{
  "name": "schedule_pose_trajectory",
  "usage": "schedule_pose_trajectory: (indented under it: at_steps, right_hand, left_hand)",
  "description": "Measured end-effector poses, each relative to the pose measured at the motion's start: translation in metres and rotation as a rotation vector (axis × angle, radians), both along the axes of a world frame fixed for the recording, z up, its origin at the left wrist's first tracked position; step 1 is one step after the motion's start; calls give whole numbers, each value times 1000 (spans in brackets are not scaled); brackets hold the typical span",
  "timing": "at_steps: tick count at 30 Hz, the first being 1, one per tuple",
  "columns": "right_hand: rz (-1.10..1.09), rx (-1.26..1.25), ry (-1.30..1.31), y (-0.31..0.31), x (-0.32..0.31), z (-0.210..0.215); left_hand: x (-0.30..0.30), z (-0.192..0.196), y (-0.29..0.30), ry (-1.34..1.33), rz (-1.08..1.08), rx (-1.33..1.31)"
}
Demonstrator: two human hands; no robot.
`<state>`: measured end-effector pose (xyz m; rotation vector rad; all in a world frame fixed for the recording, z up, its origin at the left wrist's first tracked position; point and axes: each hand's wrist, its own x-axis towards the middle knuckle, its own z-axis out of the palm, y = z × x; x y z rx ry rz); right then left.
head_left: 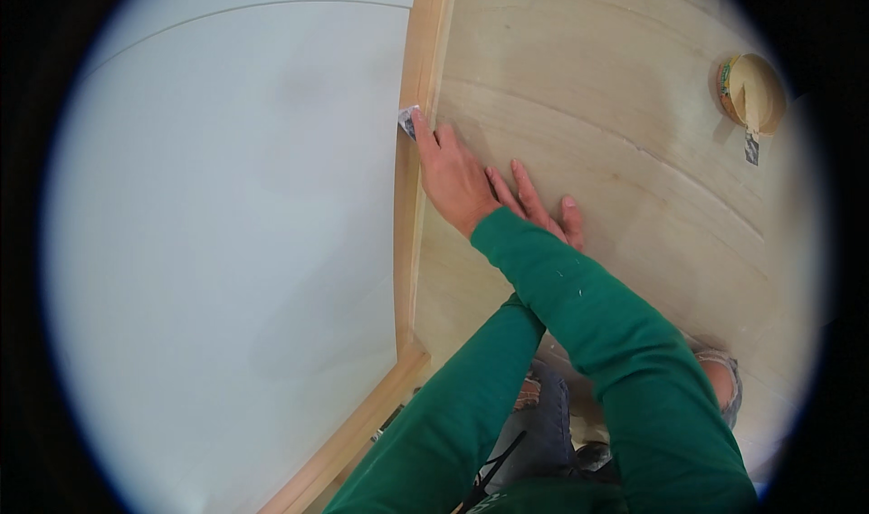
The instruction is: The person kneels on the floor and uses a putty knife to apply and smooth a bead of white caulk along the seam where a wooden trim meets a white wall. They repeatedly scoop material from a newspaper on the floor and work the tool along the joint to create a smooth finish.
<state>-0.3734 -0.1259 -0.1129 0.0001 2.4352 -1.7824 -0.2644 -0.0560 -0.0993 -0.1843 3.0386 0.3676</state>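
Note:
My right hand reaches up and left to a light wooden trim strip that runs along the foot of a white wall. Its fingertips press a small flat grey-white piece, speckled dark, against the trim; whether it is a scraper blade or sandpaper I cannot tell. My left hand lies flat on the plywood floor just right of the right wrist, fingers spread, partly covered by my right green sleeve. The two forearms cross.
A round tan tub with a coloured rim stands on the plywood at the upper right, with a small dark-speckled tool just below it. The trim turns a corner at the lower middle. My knees in jeans rest on the floor.

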Motion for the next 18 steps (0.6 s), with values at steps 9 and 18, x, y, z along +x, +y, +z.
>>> schedule_pose_trajectory:
  at_steps: [9, 18]
  right_hand:
    - [-33, -19, -5, 0, 1, -2]
    - [-14, -38, -13, -5, 12, 4]
  left_hand:
    - [4, -4, -5, 58, 8, 111]
    - [20, 16, 3, 32, 76, 114]
